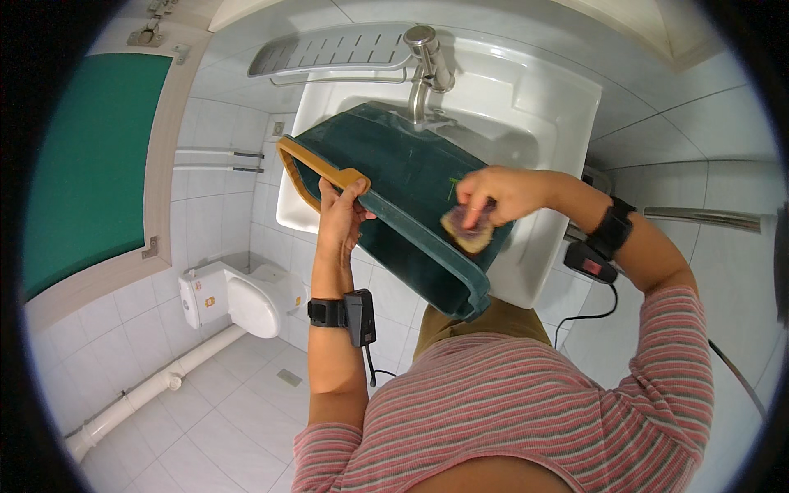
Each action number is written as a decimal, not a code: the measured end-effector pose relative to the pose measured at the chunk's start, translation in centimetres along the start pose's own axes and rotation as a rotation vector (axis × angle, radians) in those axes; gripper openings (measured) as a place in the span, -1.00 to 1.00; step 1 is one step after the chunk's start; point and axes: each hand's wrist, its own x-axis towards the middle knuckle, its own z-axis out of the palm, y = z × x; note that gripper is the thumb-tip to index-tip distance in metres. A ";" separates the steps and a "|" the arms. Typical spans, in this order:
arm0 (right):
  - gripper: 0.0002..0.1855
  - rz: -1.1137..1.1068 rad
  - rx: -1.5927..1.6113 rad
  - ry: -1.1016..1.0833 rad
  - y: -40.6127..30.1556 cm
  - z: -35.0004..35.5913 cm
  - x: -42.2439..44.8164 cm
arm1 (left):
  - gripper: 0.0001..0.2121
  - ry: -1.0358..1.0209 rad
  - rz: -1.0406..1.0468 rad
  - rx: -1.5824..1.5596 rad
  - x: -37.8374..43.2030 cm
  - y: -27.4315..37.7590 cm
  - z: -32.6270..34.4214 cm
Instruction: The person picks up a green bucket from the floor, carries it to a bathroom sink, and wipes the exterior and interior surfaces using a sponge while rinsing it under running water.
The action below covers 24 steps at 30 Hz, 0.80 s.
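Observation:
A dark green plastic bin (394, 154) lies on its side over the white washbasin (558, 132), its open mouth turned towards me and down. A yellow-orange handle (314, 161) lies along part of its rim. My left hand (345, 212) grips the rim beside the end of this handle, thumb on top and fingers inside. In my right hand (502, 194) is a sponge (466, 231), pale yellow with a darker purplish side, pressed against the bin's outer wall near the rim. The sponge and fingertips are slightly blurred.
The metal faucet (428, 68) stands just behind the bin, its spout close over the wall. A slotted grey shelf (336, 49) sits behind the basin. At left are a toilet (253, 302), a white drainpipe (166, 379) and a green-panelled door (98, 166). A metal bar (703, 217) is at right.

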 end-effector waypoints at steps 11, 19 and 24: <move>-0.74 0.339 -0.023 0.125 4.9 -1.9 -4.8 | -0.67 0.064 -0.019 0.122 -0.5 0.9 0.3; -0.60 0.135 -0.149 0.437 9.0 -0.4 2.9 | -0.66 0.080 -0.034 0.180 -0.6 1.5 -2.4; -0.64 0.197 -0.193 0.496 12.0 -1.4 7.4 | -0.64 0.083 -0.018 0.143 -0.7 1.0 -2.7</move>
